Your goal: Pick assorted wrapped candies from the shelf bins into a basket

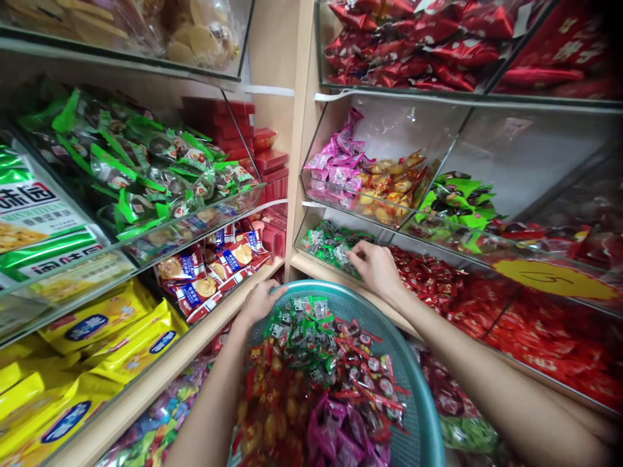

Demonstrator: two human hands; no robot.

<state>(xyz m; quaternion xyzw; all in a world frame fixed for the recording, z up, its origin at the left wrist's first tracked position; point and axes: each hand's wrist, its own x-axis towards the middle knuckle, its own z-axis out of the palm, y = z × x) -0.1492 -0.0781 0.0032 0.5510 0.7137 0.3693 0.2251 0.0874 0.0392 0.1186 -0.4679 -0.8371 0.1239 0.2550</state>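
Note:
A round teal plastic basket [413, 389] fills the lower middle of the view. My left hand [260, 301] is closed over its far left rim. Inside lie green-wrapped candies [311, 337], red-wrapped candies [370, 373], purple packets [333, 431] and clear packets with brown pieces [272, 415]. Beyond the basket, my right hand [372, 264] reaches over the glass front of a low bin. Its fingers are pinched together at the green-and-silver wrapped candies [326, 243] there, seemingly on one of them; the fingertips partly hide it.
Wooden shelves with glass-fronted bins meet at a corner post [294, 162]. Purple packets [341, 162] sit above my right hand, red-wrapped candies [428, 275] beside it. A yellow price tag [555, 279] hangs at right. Yellow packs [97, 337] and blue-and-red packets [214, 266] line the left.

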